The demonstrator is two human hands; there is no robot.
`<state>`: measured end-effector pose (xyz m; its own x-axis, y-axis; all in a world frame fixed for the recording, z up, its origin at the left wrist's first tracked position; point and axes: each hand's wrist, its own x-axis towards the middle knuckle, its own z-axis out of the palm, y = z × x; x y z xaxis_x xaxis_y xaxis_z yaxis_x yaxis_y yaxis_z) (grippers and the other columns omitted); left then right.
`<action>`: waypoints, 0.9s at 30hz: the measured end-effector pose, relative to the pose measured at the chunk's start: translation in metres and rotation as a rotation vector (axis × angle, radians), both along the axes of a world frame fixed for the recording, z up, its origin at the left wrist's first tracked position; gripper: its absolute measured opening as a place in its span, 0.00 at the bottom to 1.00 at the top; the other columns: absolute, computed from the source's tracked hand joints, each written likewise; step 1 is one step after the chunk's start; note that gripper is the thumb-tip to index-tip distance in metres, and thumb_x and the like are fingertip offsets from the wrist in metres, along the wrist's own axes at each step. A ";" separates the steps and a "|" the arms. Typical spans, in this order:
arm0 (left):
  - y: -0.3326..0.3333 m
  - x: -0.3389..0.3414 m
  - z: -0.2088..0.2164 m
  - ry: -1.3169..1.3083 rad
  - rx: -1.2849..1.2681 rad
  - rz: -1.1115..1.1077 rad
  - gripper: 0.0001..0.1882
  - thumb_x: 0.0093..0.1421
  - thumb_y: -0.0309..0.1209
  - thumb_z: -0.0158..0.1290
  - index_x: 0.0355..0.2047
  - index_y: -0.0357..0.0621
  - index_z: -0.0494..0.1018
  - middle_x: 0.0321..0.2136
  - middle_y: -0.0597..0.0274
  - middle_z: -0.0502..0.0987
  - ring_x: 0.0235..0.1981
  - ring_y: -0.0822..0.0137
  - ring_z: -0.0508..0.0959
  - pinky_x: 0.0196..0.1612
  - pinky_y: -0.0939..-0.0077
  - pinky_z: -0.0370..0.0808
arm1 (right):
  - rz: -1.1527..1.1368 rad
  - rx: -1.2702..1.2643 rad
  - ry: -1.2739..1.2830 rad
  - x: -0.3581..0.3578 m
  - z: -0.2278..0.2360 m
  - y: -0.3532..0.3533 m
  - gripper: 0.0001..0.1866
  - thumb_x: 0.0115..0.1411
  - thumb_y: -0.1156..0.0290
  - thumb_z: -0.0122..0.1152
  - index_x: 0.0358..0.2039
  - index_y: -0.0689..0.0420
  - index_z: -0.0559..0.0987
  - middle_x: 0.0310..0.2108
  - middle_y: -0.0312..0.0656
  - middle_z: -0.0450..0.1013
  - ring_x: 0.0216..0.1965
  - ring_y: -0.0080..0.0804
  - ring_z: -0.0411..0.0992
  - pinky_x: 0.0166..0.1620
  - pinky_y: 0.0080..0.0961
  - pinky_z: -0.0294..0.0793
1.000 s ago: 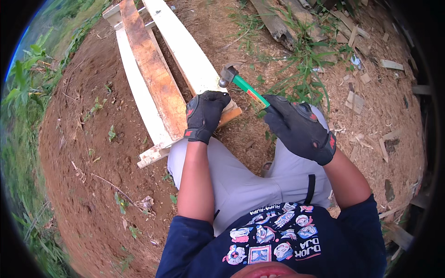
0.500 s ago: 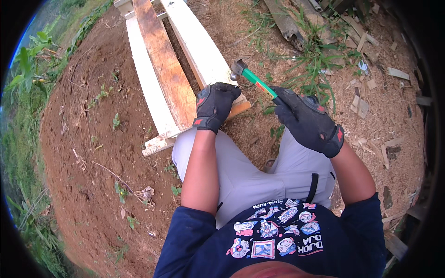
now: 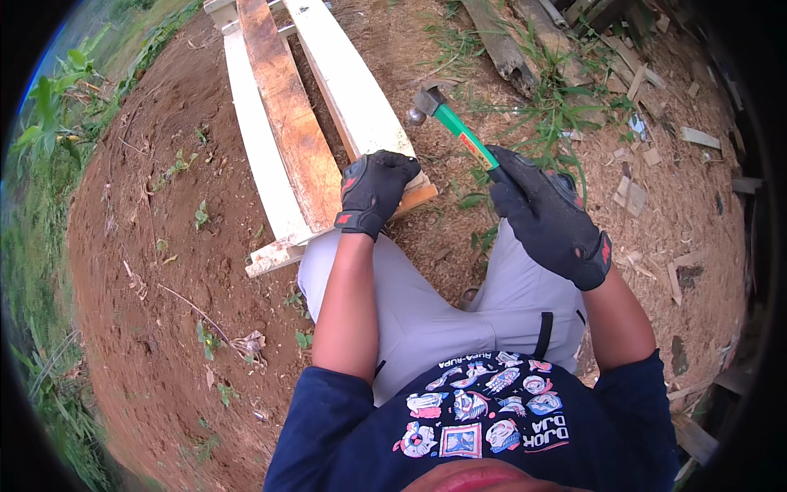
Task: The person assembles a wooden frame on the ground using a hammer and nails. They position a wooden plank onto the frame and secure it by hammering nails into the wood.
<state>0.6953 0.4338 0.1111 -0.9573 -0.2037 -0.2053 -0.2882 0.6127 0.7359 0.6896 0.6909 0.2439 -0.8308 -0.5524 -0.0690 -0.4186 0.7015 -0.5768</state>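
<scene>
My right hand [image 3: 545, 215], in a black work glove, grips a claw hammer [image 3: 459, 138] by its dark handle. The hammer's green shaft slants up and left, its metal head raised to the right of the wooden frame. My left hand [image 3: 370, 190], gloved the same, rests closed on the near end of the pale right-hand plank [image 3: 348, 82]. Its fingers are pinched together, and anything between them is hidden. Beside that plank runs a brown, rough-grained plank [image 3: 288, 111], then a pale outer plank [image 3: 261, 139]. A crosspiece [image 3: 275, 257] lies under their near ends.
My legs [image 3: 426, 287] in grey trousers are up against the frame's near end. Old weathered boards [image 3: 502, 45] lie at the far right among grass. Wood scraps [image 3: 631, 193] and shavings cover the ground on the right; bare brown soil [image 3: 156, 213] with small plants spreads on the left.
The hammer head has lifted away from the plank's end beside my left hand, up and slightly right. My left hand stays closed on the plank.
</scene>
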 end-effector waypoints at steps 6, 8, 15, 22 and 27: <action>0.004 0.002 0.005 -0.043 0.057 0.068 0.16 0.60 0.47 0.62 0.38 0.53 0.90 0.33 0.55 0.87 0.36 0.52 0.87 0.43 0.59 0.80 | 0.018 -0.047 -0.029 0.004 -0.007 0.001 0.25 0.75 0.66 0.56 0.69 0.59 0.71 0.34 0.40 0.78 0.30 0.26 0.74 0.37 0.31 0.76; 0.003 -0.002 0.008 -0.063 0.037 0.054 0.15 0.60 0.47 0.62 0.38 0.54 0.90 0.33 0.56 0.88 0.37 0.53 0.87 0.44 0.59 0.80 | 0.045 -0.009 0.013 0.007 -0.013 0.000 0.22 0.74 0.66 0.58 0.66 0.55 0.74 0.37 0.44 0.81 0.35 0.36 0.80 0.41 0.36 0.79; 0.001 0.003 0.002 -0.036 0.053 0.052 0.17 0.61 0.47 0.62 0.40 0.49 0.89 0.34 0.56 0.88 0.35 0.59 0.86 0.44 0.65 0.78 | -0.047 -0.090 -0.036 -0.004 0.017 -0.019 0.25 0.75 0.68 0.55 0.70 0.57 0.71 0.36 0.42 0.80 0.33 0.29 0.76 0.39 0.32 0.77; -0.001 -0.003 -0.002 0.007 0.019 -0.024 0.16 0.61 0.46 0.61 0.39 0.51 0.89 0.34 0.57 0.88 0.35 0.56 0.86 0.42 0.63 0.79 | 0.067 0.117 0.112 0.003 -0.003 -0.008 0.22 0.75 0.67 0.54 0.66 0.58 0.74 0.48 0.56 0.81 0.43 0.53 0.82 0.47 0.45 0.81; -0.004 0.001 -0.005 -0.005 0.009 -0.011 0.13 0.60 0.44 0.61 0.37 0.54 0.90 0.35 0.56 0.88 0.38 0.53 0.88 0.45 0.60 0.81 | -0.097 -0.133 0.160 0.006 0.027 -0.018 0.24 0.76 0.67 0.53 0.69 0.57 0.72 0.45 0.51 0.80 0.41 0.44 0.80 0.45 0.40 0.80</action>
